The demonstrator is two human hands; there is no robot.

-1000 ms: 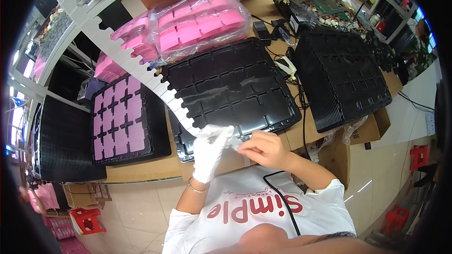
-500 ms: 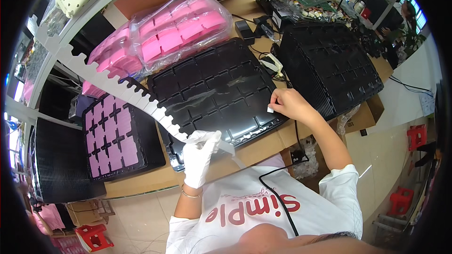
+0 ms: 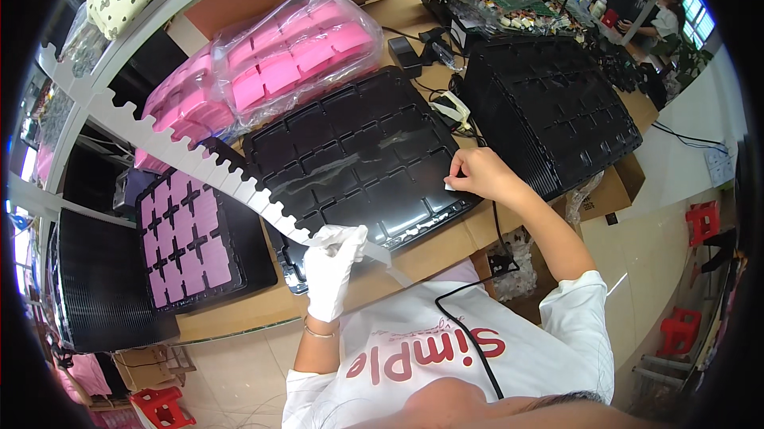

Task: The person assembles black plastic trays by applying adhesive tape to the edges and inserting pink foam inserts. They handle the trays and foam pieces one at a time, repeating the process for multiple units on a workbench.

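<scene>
Gloved left hand (image 3: pixel 331 260): grip pinching the white strip (image 3: pixel 179 155), which slants across the left side of the tray (image 3: pixel 398 160). Bare right hand (image 3: pixel 484 174): grip pinching a tab (image 3: pixel 449 185) by the tray's right side. Both look light, bendable, possibly sticky; edges offer the best hold.
</scene>
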